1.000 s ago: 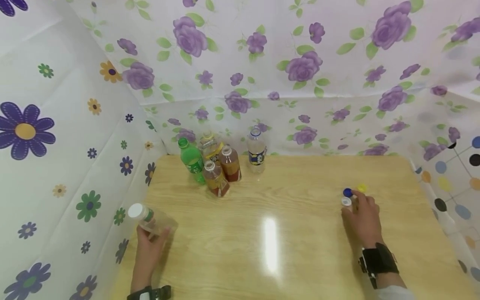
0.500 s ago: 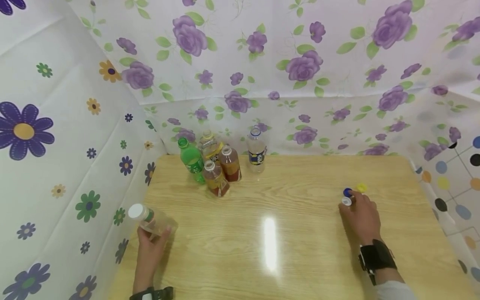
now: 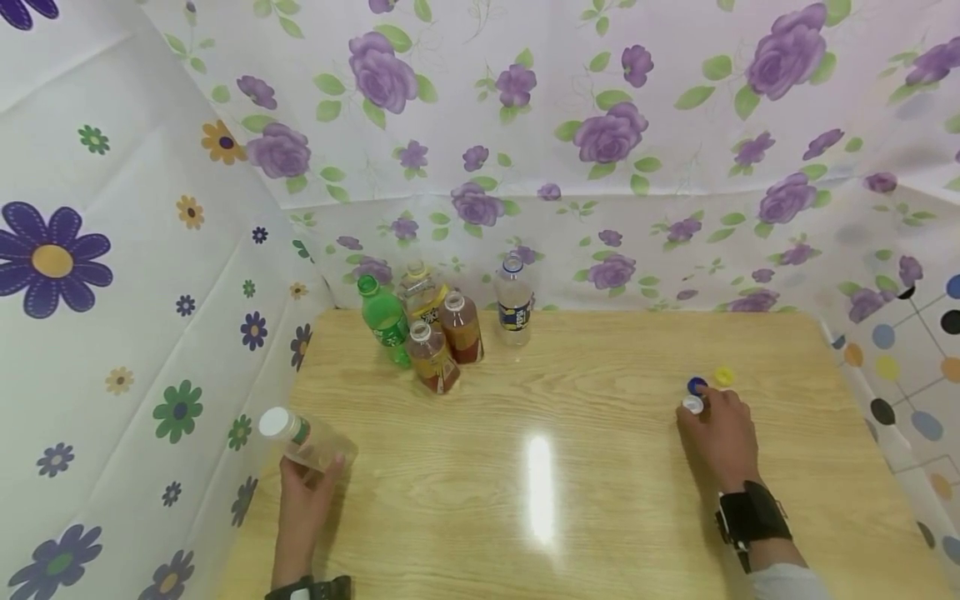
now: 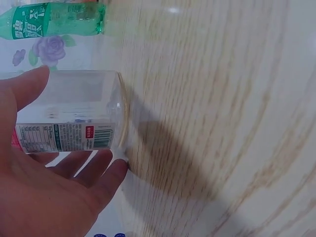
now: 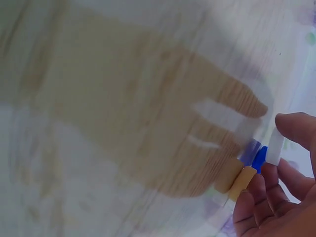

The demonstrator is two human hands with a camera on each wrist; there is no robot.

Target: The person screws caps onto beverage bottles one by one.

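My left hand [image 3: 306, 492] grips a clear plastic jar [image 4: 74, 96] with a white lid [image 3: 274, 422], thumb on one side and fingers on the other. A printed label shows on the jar in the left wrist view. Over on the right of the table, my right hand [image 3: 726, 437] pinches a white bottle cap [image 5: 274, 148] between thumb and finger. Just behind it lie a blue cap [image 3: 697, 385] and a yellow cap [image 3: 723, 376]. The right fingers are close to the blue cap; whether they touch it I cannot tell.
Toward the back left stand several uncapped bottles: a green bottle [image 3: 385, 317], a clear one with a yellow label [image 3: 420, 292], and two with brownish contents [image 3: 461, 329]. A clear Pepsi bottle [image 3: 513, 304] stands apart. Flowered cloth [image 3: 540, 158] bounds the wooden table [image 3: 600, 467].
My right thumb has shifted slightly left, to the side of the white cap. The left hand keeps its grip on the jar, almost unmoved.
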